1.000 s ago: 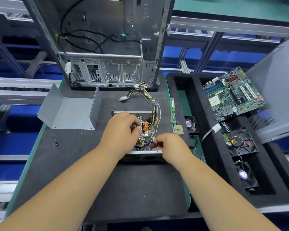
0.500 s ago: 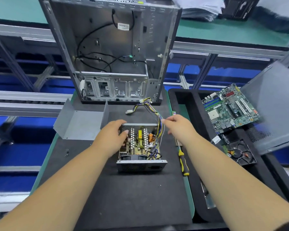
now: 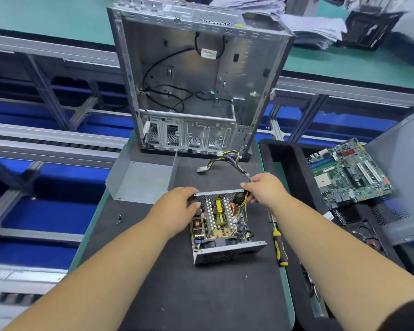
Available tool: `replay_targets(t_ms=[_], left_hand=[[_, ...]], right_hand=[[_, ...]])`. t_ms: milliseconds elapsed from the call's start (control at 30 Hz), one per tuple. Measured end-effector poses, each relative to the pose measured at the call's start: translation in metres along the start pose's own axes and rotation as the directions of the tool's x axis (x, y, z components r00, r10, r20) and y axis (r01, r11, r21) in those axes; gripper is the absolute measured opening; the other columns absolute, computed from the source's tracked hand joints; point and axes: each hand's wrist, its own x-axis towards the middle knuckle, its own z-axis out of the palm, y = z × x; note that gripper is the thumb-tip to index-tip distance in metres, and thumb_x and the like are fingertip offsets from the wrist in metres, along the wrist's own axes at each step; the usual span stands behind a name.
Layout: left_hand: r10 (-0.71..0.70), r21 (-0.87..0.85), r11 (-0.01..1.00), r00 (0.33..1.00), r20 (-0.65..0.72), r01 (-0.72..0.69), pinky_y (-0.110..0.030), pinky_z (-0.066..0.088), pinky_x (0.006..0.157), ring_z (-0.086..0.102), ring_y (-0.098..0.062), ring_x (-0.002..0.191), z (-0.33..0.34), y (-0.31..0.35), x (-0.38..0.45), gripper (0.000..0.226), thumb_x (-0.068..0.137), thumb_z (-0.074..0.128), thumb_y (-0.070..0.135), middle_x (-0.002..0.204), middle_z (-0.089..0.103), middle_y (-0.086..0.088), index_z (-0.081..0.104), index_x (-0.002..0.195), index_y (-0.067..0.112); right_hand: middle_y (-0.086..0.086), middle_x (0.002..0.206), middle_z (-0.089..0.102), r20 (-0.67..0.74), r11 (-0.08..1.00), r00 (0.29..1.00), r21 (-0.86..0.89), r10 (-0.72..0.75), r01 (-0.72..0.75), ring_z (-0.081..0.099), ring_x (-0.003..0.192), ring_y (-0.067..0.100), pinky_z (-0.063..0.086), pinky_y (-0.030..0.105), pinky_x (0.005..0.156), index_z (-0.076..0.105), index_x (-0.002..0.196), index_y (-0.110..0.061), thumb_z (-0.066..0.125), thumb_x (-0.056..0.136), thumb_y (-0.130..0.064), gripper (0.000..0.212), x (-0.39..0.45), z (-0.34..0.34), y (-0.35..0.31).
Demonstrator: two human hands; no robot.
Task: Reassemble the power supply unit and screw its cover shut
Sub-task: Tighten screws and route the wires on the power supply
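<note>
screws (image 3: 119, 219), small dark cluster, lie loose at the left edge of the black mat (image 3: 182, 290). psu cover (image 3: 139, 181), bent grey sheet metal, sits off the unit at mat's far left, open side up. left hand (image 3: 177, 210) grips the far-left corner of the open power supply unit (image 3: 221, 226), fingers curled over the mesh wall, thumb inside by the heatsinks. psu sits mid-mat, board exposed, cover not on. empty pc chassis (image 3: 196, 80) stands upright behind it. right hand (image 3: 264, 189) pinches the cable bundle (image 3: 227, 161) where it leaves the far-right corner, fingers closed on the wires. screwdriver (image 3: 279, 247), yellow/black handle, lies just right of the psu. motherboard (image 3: 349, 173) rests in the foam tray (image 3: 287, 163), far right.
</note>
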Motion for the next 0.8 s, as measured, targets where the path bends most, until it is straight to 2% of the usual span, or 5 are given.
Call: replay_targets(t_ms=[133,200,300,467,800], left_hand=[[0.014,-0.007,1.0,1.0,-0.024,-0.014,-0.031,0.048,0.082,0.06,-0.012,0.094,0.0,-0.001,-0.005,0.018,0.095,0.056,0.031,0.101,0.066,0.012,0.065,0.111,0.035],[0.011,-0.006,1.0,0.999,-0.038,-0.012,-0.028,0.045,0.077,0.058,-0.011,0.09,-0.001,-0.002,-0.005,0.017,0.096,0.056,0.033,0.097,0.065,0.015,0.066,0.108,0.037],[0.004,-0.016,1.0,0.999,-0.043,-0.005,-0.027,0.045,0.073,0.057,-0.008,0.084,-0.003,-0.002,-0.006,0.016,0.096,0.055,0.033,0.086,0.065,0.018,0.069,0.103,0.038],[0.029,-0.067,0.997,1.0,0.009,-0.029,-0.027,0.049,0.082,0.061,-0.004,0.09,-0.005,-0.003,-0.008,0.02,0.097,0.057,0.027,0.095,0.071,0.02,0.073,0.104,0.037],[0.017,-0.163,0.987,0.995,0.095,-0.002,-0.024,0.051,0.082,0.063,0.005,0.089,-0.004,-0.002,-0.018,0.018,0.091,0.066,0.035,0.094,0.072,0.025,0.074,0.104,0.045]], right_hand=[[0.01,0.053,0.059,0.014,0.993,0.998,0.1,0.069,-0.07,0.055,0.048,0.019,0.053,0.03,0.058,0.055,0.071,-0.009,0.067,0.093,-0.017,0.026,0.0,-0.005,0.003],[0.013,0.059,0.059,0.047,0.987,0.995,0.13,0.088,-0.094,0.054,0.049,0.019,0.052,0.023,0.05,0.057,0.085,-0.005,0.067,0.092,-0.013,0.016,-0.001,-0.007,-0.003],[0.014,0.071,0.061,0.092,0.983,0.987,0.116,0.129,-0.139,0.055,0.055,0.019,0.054,0.027,0.061,0.053,0.108,-0.009,0.072,0.089,-0.012,0.028,0.002,-0.008,-0.013],[0.015,0.074,0.06,0.147,0.989,0.981,-0.098,0.125,-0.111,0.054,0.059,0.021,0.052,0.032,0.075,0.063,0.11,0.007,0.071,0.09,-0.015,0.031,0.01,-0.007,-0.029],[0.007,0.083,0.06,0.237,0.794,0.97,-0.581,-0.045,0.179,0.053,0.078,0.023,0.046,0.03,0.076,0.071,0.09,-0.014,0.065,0.092,-0.039,0.026,0.006,0.004,-0.057]])
